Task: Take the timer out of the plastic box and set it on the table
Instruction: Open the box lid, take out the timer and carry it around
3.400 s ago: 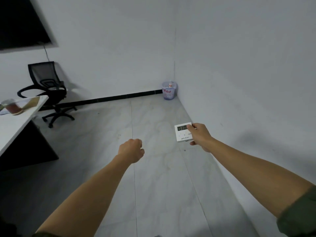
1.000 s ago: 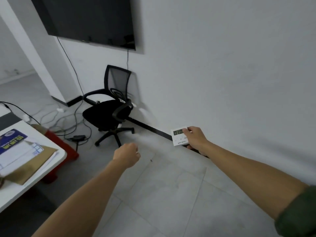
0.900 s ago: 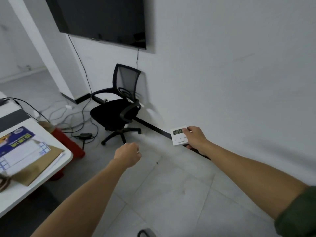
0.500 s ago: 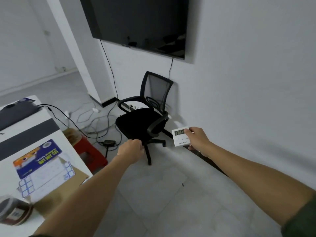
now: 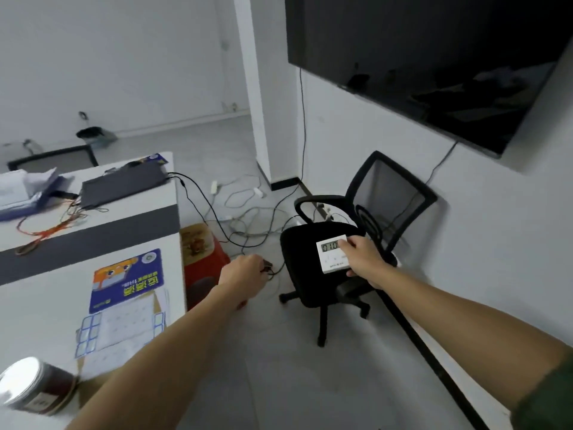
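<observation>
A small white timer point(image 5: 331, 255) with a dark digit display is held in the air by my right hand point(image 5: 362, 257), thumb on its face, in front of a black office chair. My left hand point(image 5: 245, 273) is stretched out to the left of it, fingers curled into a loose fist with nothing in it. The white table point(image 5: 46, 293) lies at the left, its near corner just left of my left forearm. No plastic box is in view.
On the table lie a blue-and-white card point(image 5: 124, 293), a dark jar with a shiny lid point(image 5: 34, 387), a black laptop point(image 5: 122, 184), papers and orange cord. A red stool point(image 5: 204, 262), floor cables point(image 5: 245, 209), the black chair point(image 5: 356, 243) and a wall screen point(image 5: 434, 57) stand ahead.
My view has swung left from the bare wall and corner to the table. The chair has shifted right in the picture. Both hands keep their pose, the timer still in my right hand.
</observation>
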`<state>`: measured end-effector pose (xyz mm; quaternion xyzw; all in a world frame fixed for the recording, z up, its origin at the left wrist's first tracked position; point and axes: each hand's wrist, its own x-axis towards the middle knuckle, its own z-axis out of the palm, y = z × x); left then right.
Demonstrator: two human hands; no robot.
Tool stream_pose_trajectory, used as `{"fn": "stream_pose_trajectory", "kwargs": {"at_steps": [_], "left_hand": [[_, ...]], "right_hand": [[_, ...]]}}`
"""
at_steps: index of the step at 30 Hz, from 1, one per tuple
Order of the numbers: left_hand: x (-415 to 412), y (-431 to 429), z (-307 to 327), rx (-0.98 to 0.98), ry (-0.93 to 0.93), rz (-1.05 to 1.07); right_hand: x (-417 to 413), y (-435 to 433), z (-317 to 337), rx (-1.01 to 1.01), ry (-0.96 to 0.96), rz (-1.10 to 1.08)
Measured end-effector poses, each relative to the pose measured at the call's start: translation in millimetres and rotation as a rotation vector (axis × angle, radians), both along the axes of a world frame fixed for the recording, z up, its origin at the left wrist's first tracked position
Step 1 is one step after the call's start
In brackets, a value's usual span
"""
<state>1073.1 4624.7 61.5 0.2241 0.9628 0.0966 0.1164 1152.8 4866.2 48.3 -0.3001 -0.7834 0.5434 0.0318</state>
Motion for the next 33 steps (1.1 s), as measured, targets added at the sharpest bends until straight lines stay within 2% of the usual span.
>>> {"fn": "stream_pose_trajectory", "kwargs": {"at_steps": [7, 16, 22, 29, 33], "left_hand": [[-78, -38, -10, 0.04, -0.072, 0.276], [-224, -104, -23, 0.034, -0.027, 0.459], [-314, -147, -12, 0.052, -0.011, 0.558], [-383, -190, -16, 0.222, -0.092, 0.735], [-423, -211, -20, 0.429, -0.142, 0.876]], "right_hand": [[-159, -20, -2, -0.001, -0.001, 0.228], [-341, -107, -24, 0.024, -0.012, 0.409], [-446, -153, -1, 0.039, 0.017, 0.477], [-549, -212, 5, 0.028, -0.026, 0.663], [-604, -253, 4, -0.014, -0.043, 0.836]]}}
